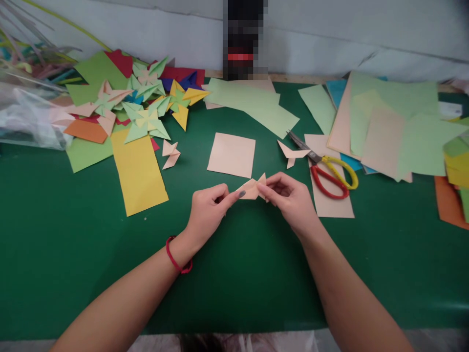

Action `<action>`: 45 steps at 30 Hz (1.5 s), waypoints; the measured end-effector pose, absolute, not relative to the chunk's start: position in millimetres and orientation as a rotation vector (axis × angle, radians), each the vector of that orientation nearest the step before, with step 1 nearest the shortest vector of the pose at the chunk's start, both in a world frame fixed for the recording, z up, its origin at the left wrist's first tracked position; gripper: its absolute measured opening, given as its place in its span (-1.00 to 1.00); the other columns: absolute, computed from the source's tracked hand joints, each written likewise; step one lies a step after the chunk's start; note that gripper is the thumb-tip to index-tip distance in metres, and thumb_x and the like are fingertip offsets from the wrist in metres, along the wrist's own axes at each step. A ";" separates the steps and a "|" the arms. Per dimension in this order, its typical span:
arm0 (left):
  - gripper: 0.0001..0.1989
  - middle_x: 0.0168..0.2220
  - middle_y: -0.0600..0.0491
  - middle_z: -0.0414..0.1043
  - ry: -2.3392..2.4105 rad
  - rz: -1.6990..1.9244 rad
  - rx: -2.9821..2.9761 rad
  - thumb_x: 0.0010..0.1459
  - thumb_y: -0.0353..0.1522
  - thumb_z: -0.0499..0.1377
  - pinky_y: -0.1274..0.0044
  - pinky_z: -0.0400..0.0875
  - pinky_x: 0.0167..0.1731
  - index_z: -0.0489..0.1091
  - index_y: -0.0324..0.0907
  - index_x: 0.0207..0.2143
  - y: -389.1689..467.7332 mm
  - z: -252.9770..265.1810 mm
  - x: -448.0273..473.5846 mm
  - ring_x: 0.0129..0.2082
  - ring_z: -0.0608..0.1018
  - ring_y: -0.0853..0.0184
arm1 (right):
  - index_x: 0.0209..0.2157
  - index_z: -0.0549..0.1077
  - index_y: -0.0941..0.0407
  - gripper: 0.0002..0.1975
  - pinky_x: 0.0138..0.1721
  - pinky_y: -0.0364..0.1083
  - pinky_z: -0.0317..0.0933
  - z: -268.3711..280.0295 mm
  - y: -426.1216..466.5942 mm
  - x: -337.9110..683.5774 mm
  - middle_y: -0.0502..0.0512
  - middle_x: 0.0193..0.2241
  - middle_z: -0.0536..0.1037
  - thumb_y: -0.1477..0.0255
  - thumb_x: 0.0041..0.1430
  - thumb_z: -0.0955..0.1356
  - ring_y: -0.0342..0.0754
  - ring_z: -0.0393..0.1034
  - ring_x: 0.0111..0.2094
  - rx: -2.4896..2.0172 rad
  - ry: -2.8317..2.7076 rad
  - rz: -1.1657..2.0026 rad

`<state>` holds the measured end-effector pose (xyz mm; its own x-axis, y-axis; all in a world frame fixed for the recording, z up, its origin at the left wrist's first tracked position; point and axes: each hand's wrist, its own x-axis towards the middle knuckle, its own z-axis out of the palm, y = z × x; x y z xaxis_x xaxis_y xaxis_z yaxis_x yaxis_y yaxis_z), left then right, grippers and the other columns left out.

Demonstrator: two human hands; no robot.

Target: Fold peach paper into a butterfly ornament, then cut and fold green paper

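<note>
Between my two hands is a small folded piece of pale peach paper (250,188), held just above the green table. My left hand (209,205) pinches its left end between thumb and fingers. At its right end, my right hand (289,195) grips a pointed flap the same way. A flat peach paper square (231,154) lies just beyond my hands. One folded peach piece (171,154) rests to the left of the square, and another folded peach piece (292,153) sits to its right, by the scissors' blades. My fingertips behind the paper are partly hidden.
Scissors (330,176) with red and yellow handles lie on a peach strip (335,205) at right. Paper sheets (421,142) are stacked beyond them. Folded paper stars (148,122) pile up at back left, near a yellow sheet (139,173) and a clear plastic bag (31,117).
</note>
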<state>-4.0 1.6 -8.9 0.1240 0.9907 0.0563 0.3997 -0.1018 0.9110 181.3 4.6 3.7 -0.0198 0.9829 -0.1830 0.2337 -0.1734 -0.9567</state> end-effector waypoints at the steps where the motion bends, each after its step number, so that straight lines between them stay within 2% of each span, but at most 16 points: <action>1: -0.57 -0.77 0.21 0.14 1.386 0.964 1.617 0.14 -0.21 0.16 0.58 0.08 -0.64 0.17 -0.17 -0.71 1.8 -8.6 -4.1 -0.72 0.19 0.50 | -0.46 0.40 0.13 -0.79 -0.53 -0.18 0.13 2.9 5.4 182.6 -0.05 -0.59 0.40 0.28 0.04 0.40 -0.22 0.24 -0.56 -1.500 -1.299 1.245; 6: -0.57 -0.77 0.21 0.15 1.388 0.983 1.555 0.18 -0.20 0.11 0.60 0.13 -0.66 0.18 -0.16 -0.70 1.8 -8.4 -4.9 -0.74 0.22 0.50 | -0.42 0.41 0.12 -0.81 -0.51 -0.17 0.22 -4.4 12.6 194.0 -0.04 -0.57 0.40 0.31 0.01 0.42 -0.20 0.28 -0.55 -1.485 -1.072 1.061; 10: -0.61 -0.70 0.17 0.26 1.340 0.981 1.597 0.25 -0.23 0.03 0.60 0.22 -0.61 0.28 -0.15 -0.62 2.5 -9.5 -5.4 -0.68 0.33 0.47 | -0.29 0.34 0.08 -0.73 -0.26 -0.04 0.39 -10.7 19.0 202.1 -0.01 -0.43 0.47 0.31 -0.01 0.43 -0.12 0.44 -0.40 -1.437 -0.863 0.878; 12: -0.70 -0.56 0.11 0.39 1.336 0.990 1.713 0.27 -0.28 -0.01 0.58 0.31 -0.49 0.37 -0.15 -0.48 3.6 -9.9 -5.3 -0.54 0.43 0.43 | -0.11 0.27 0.04 -0.59 -0.16 0.03 0.39 -12.0 20.6 203.4 0.02 -0.34 0.48 0.29 0.01 0.42 -0.07 0.48 -0.29 -1.421 -0.826 0.866; 14: -0.79 -0.32 0.03 0.48 1.342 0.982 1.880 0.27 -0.33 0.00 0.50 0.38 -0.25 0.40 -0.15 -0.31 4.9 -10.5 -4.8 -0.29 0.49 0.36 | 0.07 0.11 0.00 -0.42 -0.11 0.07 0.38 -11.6 20.8 203.0 0.07 -0.25 0.48 0.28 0.05 0.39 -0.02 0.48 -0.19 -1.408 -0.820 0.878; 17: -0.78 0.06 -0.07 0.34 1.356 0.905 2.097 0.24 -0.38 0.03 0.33 0.22 0.08 0.35 -0.14 -0.08 6.2 -12.5 -3.1 0.09 0.34 0.25 | 0.18 -0.05 -0.03 -0.30 -0.13 0.06 0.38 -8.8 19.4 201.4 0.10 -0.17 0.47 0.30 0.08 0.36 -0.01 0.45 -0.14 -1.405 -0.790 0.881; 19: -0.64 0.21 -0.11 0.14 1.426 0.799 2.179 0.23 -0.39 0.03 0.25 0.08 0.17 0.22 -0.15 0.08 6.1 -14.3 -1.9 0.23 0.16 0.20 | 0.17 0.00 -0.05 -0.34 -0.24 0.00 0.41 -6.6 17.7 200.1 0.02 -0.27 0.46 0.36 0.08 0.36 -0.07 0.46 -0.26 -1.427 -0.769 0.834; 21: -0.49 0.28 -0.16 -0.01 1.531 0.674 2.229 0.22 -0.37 0.04 0.17 -0.05 0.21 0.05 -0.19 0.20 5.1 -15.8 -0.9 0.28 0.04 0.15 | 0.09 0.16 -0.02 -0.46 -0.37 -0.09 0.39 -5.2 15.4 198.0 -0.06 -0.43 0.39 0.40 0.07 0.35 -0.13 0.42 -0.41 -1.449 -0.802 0.772; 23: -0.42 0.29 -0.20 -0.06 1.614 0.570 2.264 0.22 -0.34 0.03 0.11 -0.13 0.21 -0.06 -0.21 0.25 3.5 -16.6 0.0 0.29 0.02 0.10 | -0.04 0.29 0.02 -0.64 -0.42 -0.13 0.37 -5.2 12.7 194.2 -0.07 -0.49 0.35 0.41 0.10 0.34 -0.15 0.38 -0.45 -1.455 -0.895 0.747; 25: -0.41 0.28 -0.20 -0.01 1.649 0.523 2.292 0.22 -0.32 0.02 0.08 -0.18 0.21 -0.08 -0.22 0.26 1.6 -16.4 0.8 0.27 0.07 0.08 | -0.12 0.34 0.03 -0.74 -0.38 -0.12 0.38 -6.8 9.8 189.1 0.00 -0.41 0.41 0.39 0.12 0.32 -0.11 0.42 -0.35 -1.442 -0.997 0.805; 27: -0.44 0.25 -0.17 0.07 1.653 0.523 2.310 0.22 -0.34 0.01 0.08 -0.22 0.21 -0.05 -0.21 0.25 -0.2 -15.4 1.9 0.25 0.14 0.10 | -0.12 0.33 0.02 -0.75 -0.26 -0.07 0.40 -9.3 7.5 184.1 0.07 -0.20 0.45 0.38 0.13 0.32 -0.06 0.42 -0.17 -1.404 -1.036 0.941; 29: -0.47 0.23 -0.15 0.13 1.641 0.532 2.326 0.22 -0.37 0.00 0.10 -0.23 0.22 0.00 -0.20 0.23 -2.0 -14.0 3.0 0.22 0.19 0.12 | -0.12 0.33 0.00 -0.75 -0.10 -0.01 0.36 -11.2 6.1 180.7 0.10 -0.02 0.39 0.39 0.13 0.33 -0.02 0.36 0.00 -1.350 -1.002 1.091; 32: -0.51 0.21 -0.13 0.17 1.595 0.526 2.351 0.23 -0.38 0.00 0.13 -0.18 0.22 0.06 -0.20 0.21 -4.2 -12.1 4.4 0.20 0.23 0.14 | -0.12 0.32 -0.01 -0.74 0.01 0.05 0.30 -11.4 6.0 180.2 0.10 0.10 0.30 0.41 0.11 0.35 0.02 0.29 0.08 -1.296 -0.900 1.198; 36: -0.55 0.17 -0.09 0.24 1.544 0.532 2.375 0.24 -0.37 0.00 0.16 -0.11 0.21 0.11 -0.18 0.18 -5.6 -11.2 4.6 0.16 0.28 0.18 | -0.11 0.30 -0.01 -0.70 0.01 0.08 0.30 -10.7 8.0 184.5 0.11 0.11 0.29 0.41 0.09 0.36 0.03 0.33 0.05 -1.277 -0.820 1.250; 45: -0.62 0.12 -0.08 0.31 1.488 0.604 2.409 0.23 -0.41 0.02 0.14 -0.11 0.20 0.20 -0.16 0.10 -5.9 -14.5 3.5 0.10 0.35 0.20 | 0.00 0.25 0.01 -0.48 -0.04 0.04 0.33 -15.6 9.9 180.4 0.11 -0.09 0.49 0.32 0.00 0.43 0.02 0.40 -0.04 -1.385 -0.950 1.238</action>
